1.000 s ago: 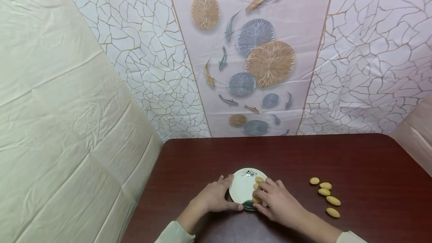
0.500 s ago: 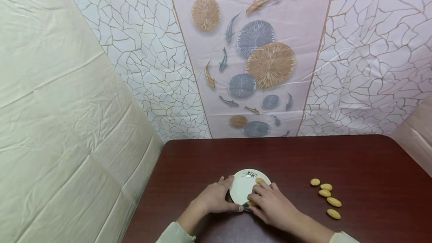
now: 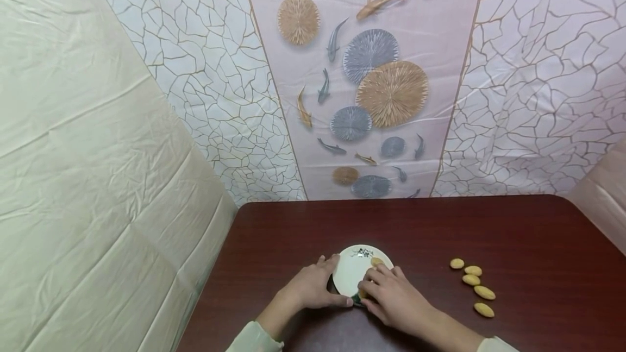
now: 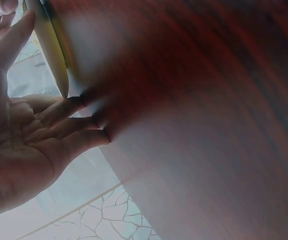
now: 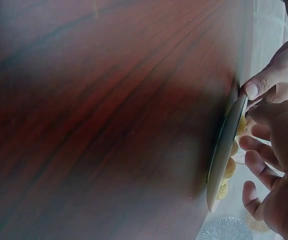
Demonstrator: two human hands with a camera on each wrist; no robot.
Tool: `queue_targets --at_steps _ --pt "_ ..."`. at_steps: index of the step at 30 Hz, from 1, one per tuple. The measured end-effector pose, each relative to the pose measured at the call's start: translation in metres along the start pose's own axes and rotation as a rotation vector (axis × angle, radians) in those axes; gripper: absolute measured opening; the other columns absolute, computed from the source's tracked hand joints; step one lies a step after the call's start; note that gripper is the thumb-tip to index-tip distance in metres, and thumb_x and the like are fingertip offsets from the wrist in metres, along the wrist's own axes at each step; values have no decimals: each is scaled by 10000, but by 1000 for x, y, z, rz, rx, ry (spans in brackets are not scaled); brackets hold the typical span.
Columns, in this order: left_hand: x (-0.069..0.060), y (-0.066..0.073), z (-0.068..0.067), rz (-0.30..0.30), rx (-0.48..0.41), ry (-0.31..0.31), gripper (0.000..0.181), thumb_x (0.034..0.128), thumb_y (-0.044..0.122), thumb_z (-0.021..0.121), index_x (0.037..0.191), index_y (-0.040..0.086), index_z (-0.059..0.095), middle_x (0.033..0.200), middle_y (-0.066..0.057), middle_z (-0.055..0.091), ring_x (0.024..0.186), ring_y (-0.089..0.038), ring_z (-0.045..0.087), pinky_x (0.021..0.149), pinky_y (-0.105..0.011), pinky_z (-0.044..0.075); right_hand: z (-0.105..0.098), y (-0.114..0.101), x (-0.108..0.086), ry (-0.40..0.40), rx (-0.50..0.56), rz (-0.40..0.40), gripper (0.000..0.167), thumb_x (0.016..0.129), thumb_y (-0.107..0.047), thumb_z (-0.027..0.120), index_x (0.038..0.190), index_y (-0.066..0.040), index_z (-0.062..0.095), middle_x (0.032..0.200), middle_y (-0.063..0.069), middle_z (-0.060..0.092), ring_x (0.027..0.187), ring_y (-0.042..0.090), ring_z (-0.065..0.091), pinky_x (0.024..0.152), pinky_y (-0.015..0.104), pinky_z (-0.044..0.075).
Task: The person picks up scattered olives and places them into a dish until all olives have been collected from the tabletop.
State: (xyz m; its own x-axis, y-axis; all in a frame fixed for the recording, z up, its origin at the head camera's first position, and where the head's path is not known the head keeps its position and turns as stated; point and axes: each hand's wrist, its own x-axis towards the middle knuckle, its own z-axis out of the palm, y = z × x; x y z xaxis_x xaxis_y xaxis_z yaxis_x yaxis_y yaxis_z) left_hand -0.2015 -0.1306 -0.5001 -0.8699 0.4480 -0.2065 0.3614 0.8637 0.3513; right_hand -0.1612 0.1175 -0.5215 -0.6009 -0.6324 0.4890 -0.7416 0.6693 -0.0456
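A white plate (image 3: 351,275) with a dark floral print and a dark green patch at its near edge lies on the table. My left hand (image 3: 309,285) rests at its left side, the thumb on the near rim and the outstretched fingers along the far left. Over the plate's right part, my right hand (image 3: 398,299) pinches a yellow oval piece (image 3: 363,293) between thumb and forefinger, near the front rim. Another yellow oval piece (image 3: 376,261) lies at the back right of the plate. In the right wrist view, several yellow pieces (image 5: 229,168) line the plate, partly hidden by the rim.
Several loose yellow oval pieces (image 3: 471,280) lie on the dark red-brown table (image 3: 420,227) to the right of my right hand. A patterned cloth (image 3: 371,124) hangs behind the table's far edge, and a pale cloth (image 3: 122,189) stands along the left.
My right hand has shifted a little left along the plate's front with the yellow oval piece, then hardly moved in the last half second. The left hand has stayed in place.
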Motion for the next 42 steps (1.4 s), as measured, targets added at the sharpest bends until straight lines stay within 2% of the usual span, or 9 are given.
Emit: queue_targets --at_steps 8,17,27,35,42 --pt "1 0 -1 -3 -4 -6 1175 865 708 845 1742 106 344 1723 -197 480 1616 -398 456 1248 -600 479 -5 3 -1 42 -3 -5 184 910 -316 904 1029 -295 766 1044 -144 670 977 113 581 719 297 373" --pt "0 0 -1 -7 2 -3 1181 858 720 843 1740 107 351 1713 -217 486 1608 -406 465 1245 -602 481 -19 9 -5 -1 -34 66 253 942 -360 876 1157 -242 812 1185 -57 743 1018 143 589 764 328 407" --pt "3 -3 2 -14 0 -17 1186 862 737 830 1749 126 334 1726 -211 470 1616 -410 451 1253 -608 469 -28 20 -17 43 -81 86 332 874 -341 930 1165 -235 814 1094 -107 699 966 119 565 752 328 394" --pt "5 -3 2 -20 -11 -31 1193 856 732 840 1751 131 330 1732 -195 468 1624 -409 438 1258 -610 463 -34 26 -29 10 -82 134 296 887 -299 917 1157 -229 817 1080 -107 693 962 117 557 739 331 387" --pt "3 -2 1 -18 -6 -19 1174 851 705 859 1744 136 351 1719 -201 487 1612 -428 452 1258 -634 452 -44 35 -37 -19 -100 208 311 889 -332 926 1169 -269 805 1098 -135 698 990 104 574 737 345 427"
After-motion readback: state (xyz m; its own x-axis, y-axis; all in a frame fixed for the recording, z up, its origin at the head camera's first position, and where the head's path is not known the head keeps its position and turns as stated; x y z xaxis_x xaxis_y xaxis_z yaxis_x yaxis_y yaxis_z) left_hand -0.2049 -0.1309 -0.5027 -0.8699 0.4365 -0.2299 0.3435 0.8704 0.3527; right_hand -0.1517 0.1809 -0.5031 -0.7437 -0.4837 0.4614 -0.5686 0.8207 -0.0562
